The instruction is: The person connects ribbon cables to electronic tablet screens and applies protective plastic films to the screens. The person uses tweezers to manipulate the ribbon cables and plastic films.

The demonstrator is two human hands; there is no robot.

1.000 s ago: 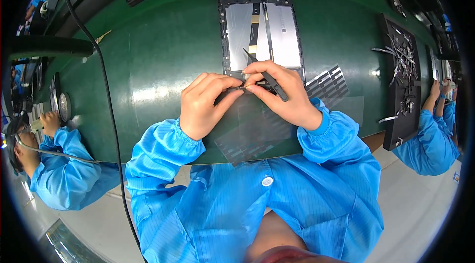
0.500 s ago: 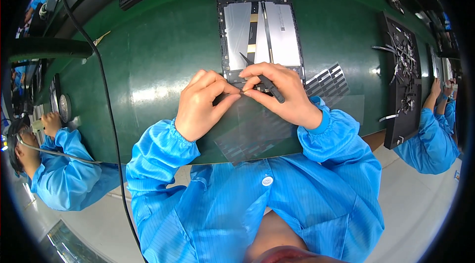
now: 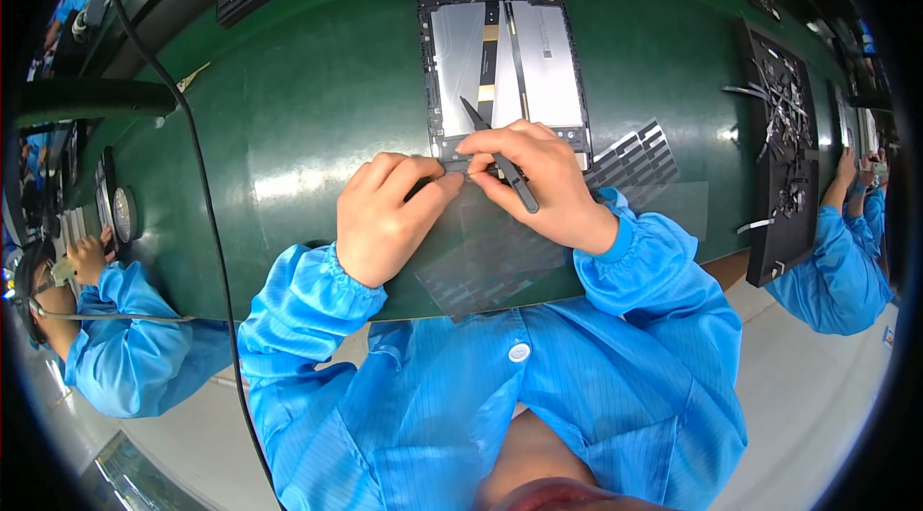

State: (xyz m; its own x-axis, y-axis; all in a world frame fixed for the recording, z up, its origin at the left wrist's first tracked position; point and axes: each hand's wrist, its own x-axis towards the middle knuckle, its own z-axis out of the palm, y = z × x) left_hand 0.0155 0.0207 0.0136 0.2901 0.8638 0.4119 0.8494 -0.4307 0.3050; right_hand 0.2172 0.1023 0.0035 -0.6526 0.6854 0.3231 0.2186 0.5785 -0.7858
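An opened tablet (image 3: 543, 69) lies flat before me, showing silver battery panels and a dark ribbon cable (image 3: 488, 59) down its middle. My left hand (image 3: 385, 213) is closed in a pinch at its near edge, on a small dark grey strip (image 3: 457, 166). Across from it, my right hand (image 3: 553, 189) carries black tweezers (image 3: 520, 186) slanting through its fingers, the pointed end over the tablet. Its thumb and forefinger come close to the strip's right end; whether they touch it I cannot tell.
Sheets of dark adhesive pieces (image 3: 639, 160) lie right of the tablet, and a clear sheet (image 3: 490, 266) lies under my wrists. A black tray of small parts (image 3: 784, 146) stands farther right. A black cable (image 3: 207, 184) hangs at left. Co-workers (image 3: 144, 319) sit on both sides.
My left hand has shifted slightly left and down, and the grey strip now shows between my fingertips. The tweezers in my right hand have tilted a little more upright.
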